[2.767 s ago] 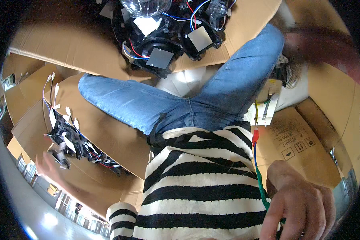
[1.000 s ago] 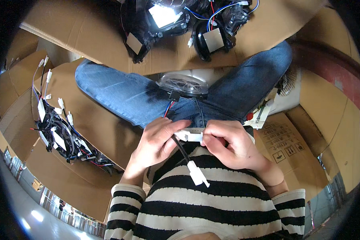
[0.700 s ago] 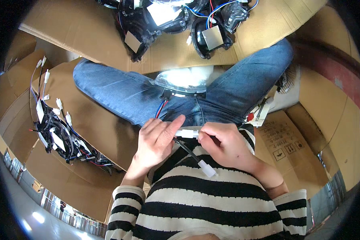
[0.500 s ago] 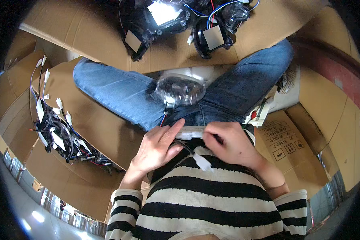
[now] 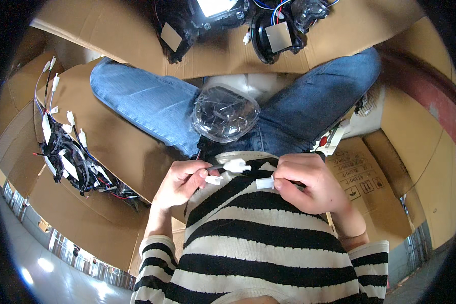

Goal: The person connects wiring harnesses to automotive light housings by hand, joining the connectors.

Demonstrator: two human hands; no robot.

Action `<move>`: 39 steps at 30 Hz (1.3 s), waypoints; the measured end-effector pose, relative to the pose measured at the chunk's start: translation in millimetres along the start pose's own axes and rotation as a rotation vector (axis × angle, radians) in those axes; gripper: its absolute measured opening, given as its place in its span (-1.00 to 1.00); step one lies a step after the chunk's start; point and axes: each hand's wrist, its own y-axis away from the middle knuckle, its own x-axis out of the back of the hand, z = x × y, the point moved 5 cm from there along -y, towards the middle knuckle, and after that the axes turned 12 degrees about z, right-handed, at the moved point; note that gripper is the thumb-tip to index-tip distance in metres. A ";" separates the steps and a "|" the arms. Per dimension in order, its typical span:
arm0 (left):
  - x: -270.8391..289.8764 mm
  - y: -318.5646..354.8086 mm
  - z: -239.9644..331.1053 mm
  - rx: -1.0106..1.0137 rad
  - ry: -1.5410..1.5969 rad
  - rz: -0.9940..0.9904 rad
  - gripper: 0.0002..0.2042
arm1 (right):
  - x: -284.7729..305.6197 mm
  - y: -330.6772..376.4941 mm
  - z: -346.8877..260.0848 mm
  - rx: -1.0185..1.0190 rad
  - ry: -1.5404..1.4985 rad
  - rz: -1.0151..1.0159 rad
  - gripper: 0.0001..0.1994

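While the right hand (image 5: 309, 182) pinches a small white connector (image 5: 264, 182) between thumb and fingertips, the left hand (image 5: 180, 182) grips a second white plug (image 5: 236, 165) and its dark wire. Both plugs lie crosswise, ends facing, just apart, over the striped shirt (image 5: 268, 243). A clear plastic dome (image 5: 224, 112) rests in the lap beyond the plugs.

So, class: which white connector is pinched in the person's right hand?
The short white plug at the right hand; the other two sit by the left hand.
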 end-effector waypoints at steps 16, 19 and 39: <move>-3.0 -8.0 13.7 -0.227 -0.206 -0.053 -0.85 | -30.1 -2.2 4.5 0.207 0.155 0.051 -0.89; -5.9 -7.0 8.6 -0.161 -0.066 0.061 -0.87 | -30.8 -3.0 9.0 0.157 0.049 0.049 -0.92; 2.6 -14.6 2.8 -0.087 0.126 -0.224 -0.82 | -3.9 -6.5 12.7 0.108 0.018 -0.057 -0.97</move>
